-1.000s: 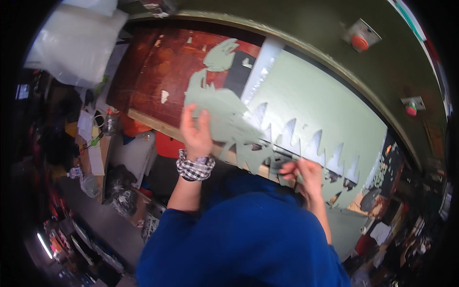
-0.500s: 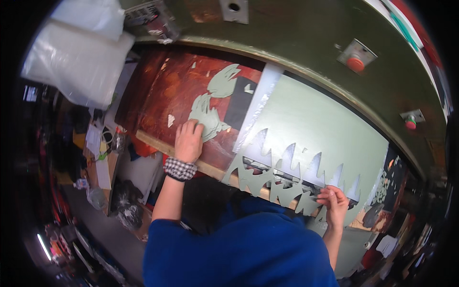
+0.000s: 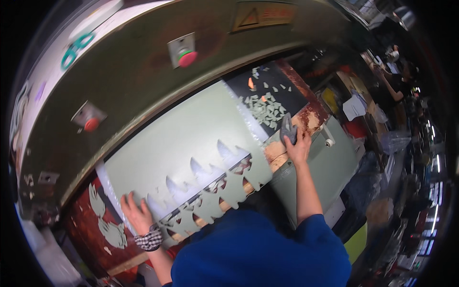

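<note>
A large pale green sheet (image 3: 177, 134) lies over a white board (image 3: 253, 122). A row of pointed, leaf-like openings runs along its near side, and its ragged near edge reaches the wooden ledge. My left hand (image 3: 137, 214) rests with fingers spread at the left edge of the sheet and board. At the right, my right hand (image 3: 299, 146) closes around a dark grey, hand-sized piece with a pointed top (image 3: 288, 130), over the wooden ledge. Its exact kind is unclear. Beside it, small pale green scraps (image 3: 267, 111) are heaped on a black mat (image 3: 234, 82).
The dark green machine beam (image 3: 143, 71) spans the far side, carrying red push buttons (image 3: 187, 58). Several cut green pieces (image 3: 112, 233) lie on the reddish-brown board (image 3: 86, 239) at the left. A green panel (image 3: 325, 158) stands near my right arm. Another person (image 3: 397, 83) is at the far right.
My view has swung to the right. My left hand has left the cut green pieces for the sheet's left edge. My right hand has moved from the sheet's near edge to the dark grey piece.
</note>
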Available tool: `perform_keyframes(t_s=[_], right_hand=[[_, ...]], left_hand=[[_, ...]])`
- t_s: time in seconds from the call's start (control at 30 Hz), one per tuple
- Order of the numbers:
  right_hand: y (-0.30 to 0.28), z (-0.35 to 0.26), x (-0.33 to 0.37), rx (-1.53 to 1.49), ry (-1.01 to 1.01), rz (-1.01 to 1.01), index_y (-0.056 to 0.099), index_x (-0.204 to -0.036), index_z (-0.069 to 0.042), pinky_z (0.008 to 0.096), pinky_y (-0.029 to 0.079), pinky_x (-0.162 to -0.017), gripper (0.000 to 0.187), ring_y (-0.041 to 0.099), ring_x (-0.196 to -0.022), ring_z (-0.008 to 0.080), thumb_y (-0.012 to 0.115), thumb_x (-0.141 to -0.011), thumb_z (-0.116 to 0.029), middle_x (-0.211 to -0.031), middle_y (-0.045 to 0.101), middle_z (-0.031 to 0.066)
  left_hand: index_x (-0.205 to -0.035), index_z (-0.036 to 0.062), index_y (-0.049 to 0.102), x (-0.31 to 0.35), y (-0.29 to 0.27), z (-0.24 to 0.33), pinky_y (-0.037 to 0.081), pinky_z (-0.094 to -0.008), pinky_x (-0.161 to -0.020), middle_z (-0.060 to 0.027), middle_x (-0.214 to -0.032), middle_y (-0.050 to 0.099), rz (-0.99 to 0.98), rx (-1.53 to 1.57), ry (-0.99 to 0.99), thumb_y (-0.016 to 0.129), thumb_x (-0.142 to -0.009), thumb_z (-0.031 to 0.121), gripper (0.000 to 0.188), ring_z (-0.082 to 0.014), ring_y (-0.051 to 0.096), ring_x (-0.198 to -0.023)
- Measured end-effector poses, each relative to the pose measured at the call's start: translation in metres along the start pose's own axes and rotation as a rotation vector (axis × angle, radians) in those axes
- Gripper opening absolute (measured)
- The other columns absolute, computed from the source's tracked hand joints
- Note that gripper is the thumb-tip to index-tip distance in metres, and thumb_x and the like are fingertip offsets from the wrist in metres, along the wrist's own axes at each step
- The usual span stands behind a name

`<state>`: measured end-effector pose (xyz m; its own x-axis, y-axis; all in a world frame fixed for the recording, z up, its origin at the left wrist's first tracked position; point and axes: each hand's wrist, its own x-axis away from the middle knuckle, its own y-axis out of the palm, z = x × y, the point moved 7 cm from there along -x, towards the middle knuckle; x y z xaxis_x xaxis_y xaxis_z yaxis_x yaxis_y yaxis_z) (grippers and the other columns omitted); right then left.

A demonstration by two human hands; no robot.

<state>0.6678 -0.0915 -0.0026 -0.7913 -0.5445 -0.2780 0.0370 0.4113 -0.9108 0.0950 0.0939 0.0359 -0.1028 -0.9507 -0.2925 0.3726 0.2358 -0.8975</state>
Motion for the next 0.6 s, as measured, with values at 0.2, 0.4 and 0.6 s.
perform_keyframes(t_s=[0.2, 0.4, 0.6], right_hand=[[0.001, 0.006, -0.008, -0.118, -0.277, 0.026, 0.048, -0.132, -0.002, 0.0483, 0.035, -0.104, 0.082, 0.039, -0.125, 0.0414, 0.08, -0.066, -0.038, -0.13, 0.046, 0.0244], [0.004, 0.021, -0.015, -1.051, 0.215, -0.098, 0.045, -0.134, -0.005, 0.0478, 0.039, -0.103, 0.071, 0.048, -0.119, 0.0366, 0.074, -0.076, -0.035, -0.127, 0.051, 0.0201], [0.0, -0.056, 0.025, -2.73, 0.939, -0.566, 0.052, -0.126, -0.003, 0.0458, 0.045, -0.1, 0.065, 0.047, -0.111, 0.04, 0.059, -0.084, -0.052, -0.118, 0.055, 0.0203]], left_hand=[[-0.127, 0.0017, 0.05, 0.005, 0.026, -0.014, 0.034, -0.0472, -0.103, -0.024, -0.131, 0.044, -0.034, -0.185, -0.068, 0.057, -0.089, 0.011, 0.04, -0.0402, 0.041, -0.121], [-0.128, 0.0034, 0.05, 0.004, 0.031, -0.012, 0.034, -0.0459, -0.104, -0.0213, -0.134, 0.044, 0.066, -0.151, 0.014, 0.055, -0.09, 0.013, 0.039, -0.0377, 0.041, -0.123], [-0.128, 0.0043, 0.052, 0.007, 0.027, -0.017, 0.035, -0.0445, -0.103, -0.0207, -0.132, 0.047, 0.09, -0.13, -0.017, 0.053, -0.092, 0.015, 0.037, -0.037, 0.043, -0.122]])
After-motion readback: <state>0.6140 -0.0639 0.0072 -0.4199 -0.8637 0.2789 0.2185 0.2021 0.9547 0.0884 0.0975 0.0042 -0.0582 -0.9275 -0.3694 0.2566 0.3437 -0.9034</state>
